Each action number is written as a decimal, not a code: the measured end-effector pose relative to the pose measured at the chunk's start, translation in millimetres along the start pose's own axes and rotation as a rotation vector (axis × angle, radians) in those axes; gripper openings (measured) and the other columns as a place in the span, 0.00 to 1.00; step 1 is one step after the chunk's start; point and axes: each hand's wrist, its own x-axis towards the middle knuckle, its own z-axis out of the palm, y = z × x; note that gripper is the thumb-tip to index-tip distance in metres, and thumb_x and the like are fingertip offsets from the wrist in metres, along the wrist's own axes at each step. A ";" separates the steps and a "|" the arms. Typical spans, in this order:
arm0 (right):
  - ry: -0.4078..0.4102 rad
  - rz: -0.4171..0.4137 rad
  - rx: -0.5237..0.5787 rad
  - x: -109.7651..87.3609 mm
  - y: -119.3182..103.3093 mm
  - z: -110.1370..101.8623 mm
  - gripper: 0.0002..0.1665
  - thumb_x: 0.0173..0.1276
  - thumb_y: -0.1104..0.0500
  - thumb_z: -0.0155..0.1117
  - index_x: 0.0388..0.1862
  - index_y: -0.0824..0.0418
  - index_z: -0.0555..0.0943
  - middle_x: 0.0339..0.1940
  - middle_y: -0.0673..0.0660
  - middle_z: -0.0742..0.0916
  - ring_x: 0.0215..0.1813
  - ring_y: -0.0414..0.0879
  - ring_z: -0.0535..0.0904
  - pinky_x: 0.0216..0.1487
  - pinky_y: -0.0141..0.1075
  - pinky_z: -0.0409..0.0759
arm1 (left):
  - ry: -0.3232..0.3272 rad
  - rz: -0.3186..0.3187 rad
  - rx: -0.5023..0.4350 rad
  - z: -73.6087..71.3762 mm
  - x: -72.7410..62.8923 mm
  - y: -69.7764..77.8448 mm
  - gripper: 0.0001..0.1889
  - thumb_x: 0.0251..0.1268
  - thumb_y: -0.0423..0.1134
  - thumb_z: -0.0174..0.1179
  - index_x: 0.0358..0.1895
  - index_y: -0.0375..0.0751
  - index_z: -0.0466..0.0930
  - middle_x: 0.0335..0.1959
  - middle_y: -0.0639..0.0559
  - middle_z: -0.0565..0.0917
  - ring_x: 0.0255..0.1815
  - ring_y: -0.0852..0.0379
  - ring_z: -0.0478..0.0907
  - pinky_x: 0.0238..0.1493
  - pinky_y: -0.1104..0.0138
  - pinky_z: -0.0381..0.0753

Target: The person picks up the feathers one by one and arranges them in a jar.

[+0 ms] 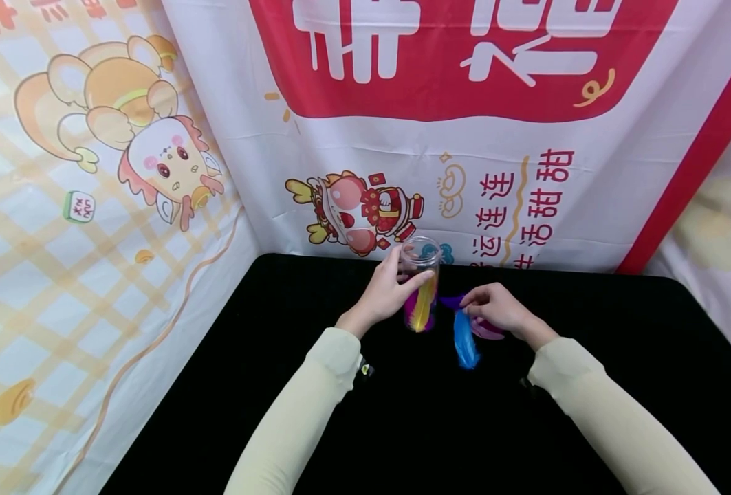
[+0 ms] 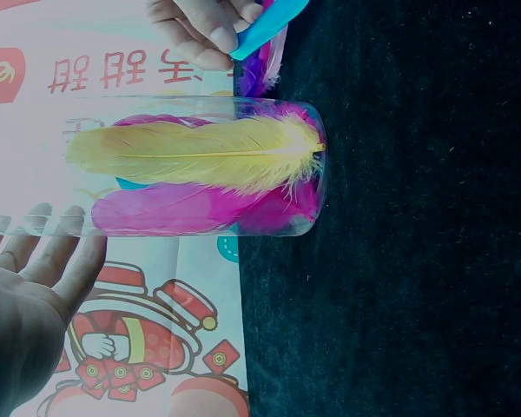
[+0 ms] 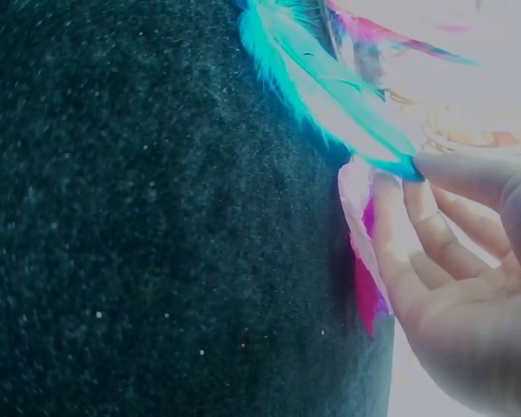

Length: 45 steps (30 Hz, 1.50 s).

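A clear jar (image 1: pixel 423 256) with no lid stands upright near the table's back edge. Inside it are a yellow feather (image 2: pixel 191 152), magenta feathers (image 2: pixel 174 208) and a bit of blue. My left hand (image 1: pixel 385 290) grips the jar from its left side, thumb across the front. To the right of the jar, my right hand (image 1: pixel 495 306) pinches a blue feather (image 1: pixel 465 340) by its tip, and the feather hangs down. Beneath that hand lie pink and purple feathers (image 3: pixel 365 252), partly hidden by the fingers.
Black cloth covers the table (image 1: pixel 439 426). Right behind its back edge hangs a white and red printed sheet (image 1: pixel 229 137). Another printed sheet (image 1: pixel 49 275) with a yellow check closes off the left side.
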 end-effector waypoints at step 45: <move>0.008 -0.040 0.070 -11.4 -32.8 -11.2 0.10 0.69 0.64 0.71 0.46 0.69 0.88 0.40 0.63 0.90 0.39 0.53 0.88 0.49 0.52 0.87 | -0.014 -0.019 -0.008 -1.8 -1.0 2.0 0.39 0.72 0.58 0.62 0.78 0.48 0.57 0.68 0.48 0.75 0.62 0.58 0.78 0.63 0.63 0.79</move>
